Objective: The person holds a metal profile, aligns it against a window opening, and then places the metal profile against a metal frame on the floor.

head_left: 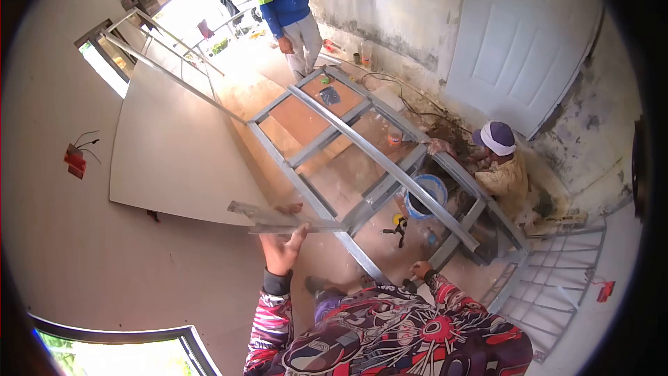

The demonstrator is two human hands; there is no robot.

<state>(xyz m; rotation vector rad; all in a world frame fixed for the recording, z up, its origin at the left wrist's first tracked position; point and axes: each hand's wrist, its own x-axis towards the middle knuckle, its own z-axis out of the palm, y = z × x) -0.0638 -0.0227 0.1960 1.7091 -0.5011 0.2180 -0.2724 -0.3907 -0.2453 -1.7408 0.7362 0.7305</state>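
My left hand is closed around a short metal channel, with the thumb on the near side and fingertips showing beyond it. The channel lies across the near left side of a metal stud frame. My right hand is closed low at the near end of the frame, beside a crossbar. A small dark thing shows under it, but what it grips is hidden. A long loose metal stud rests lengthwise over the frame.
A co-worker crouches at the frame's right side; another person stands at its far end. A blue bucket and black spring clamp sit below the frame. A large board leans left; a metal grille lies right.
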